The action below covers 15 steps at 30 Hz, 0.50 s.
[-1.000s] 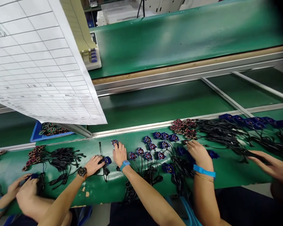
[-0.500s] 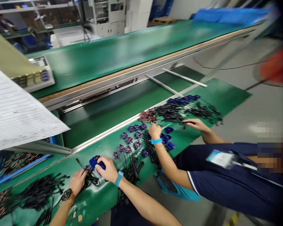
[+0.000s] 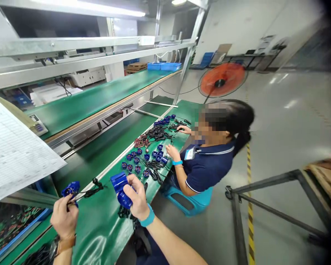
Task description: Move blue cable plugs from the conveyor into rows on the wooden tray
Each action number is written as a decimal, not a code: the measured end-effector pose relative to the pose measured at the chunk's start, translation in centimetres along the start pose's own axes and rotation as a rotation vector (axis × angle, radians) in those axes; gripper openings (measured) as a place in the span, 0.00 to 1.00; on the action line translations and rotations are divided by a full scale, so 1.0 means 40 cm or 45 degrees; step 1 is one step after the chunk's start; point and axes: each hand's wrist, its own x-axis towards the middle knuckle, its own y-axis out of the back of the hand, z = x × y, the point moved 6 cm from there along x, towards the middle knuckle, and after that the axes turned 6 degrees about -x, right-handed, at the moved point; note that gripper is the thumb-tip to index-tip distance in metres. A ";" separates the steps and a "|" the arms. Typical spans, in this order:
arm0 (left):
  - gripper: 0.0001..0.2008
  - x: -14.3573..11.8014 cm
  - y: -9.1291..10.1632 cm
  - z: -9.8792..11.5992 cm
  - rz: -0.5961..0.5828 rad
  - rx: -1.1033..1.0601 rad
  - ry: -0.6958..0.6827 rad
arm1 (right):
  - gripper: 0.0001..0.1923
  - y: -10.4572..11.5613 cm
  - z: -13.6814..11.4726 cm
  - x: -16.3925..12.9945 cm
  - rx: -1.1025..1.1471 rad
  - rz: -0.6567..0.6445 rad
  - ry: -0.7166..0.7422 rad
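Note:
My left hand (image 3: 64, 217) is closed on a blue plastic housing (image 3: 71, 188) with a black cable (image 3: 92, 190) trailing from it to the right. Its fingertips pinch the housing's lower edge. To the right, my right hand (image 3: 138, 197) is wrapped round blue plastic cups (image 3: 119, 181), apparently two, raised above the green worktop (image 3: 99, 221). Beyond it, several blue housings with wired round inserts (image 3: 129, 168) lie in rows, their black cables (image 3: 154, 171) bunched beside them.
A co-worker (image 3: 209, 158) sits at the bench on the right, both hands over blue cups (image 3: 159, 154) and black cables (image 3: 158, 133). A paper sheet (image 3: 19, 147) hangs at left above a blue-rimmed bin (image 3: 22, 235). An orange fan (image 3: 223, 79) and a metal frame (image 3: 237, 221) stand on the floor.
The view has swung up and to the right. My left hand has lifted a cabled blue housing off the worktop. My right hand has risen with the blue cups, apart from my left.

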 end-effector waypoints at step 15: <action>0.06 0.324 0.035 0.537 0.028 -0.735 -0.128 | 0.14 0.408 -0.396 -0.260 0.149 0.192 0.291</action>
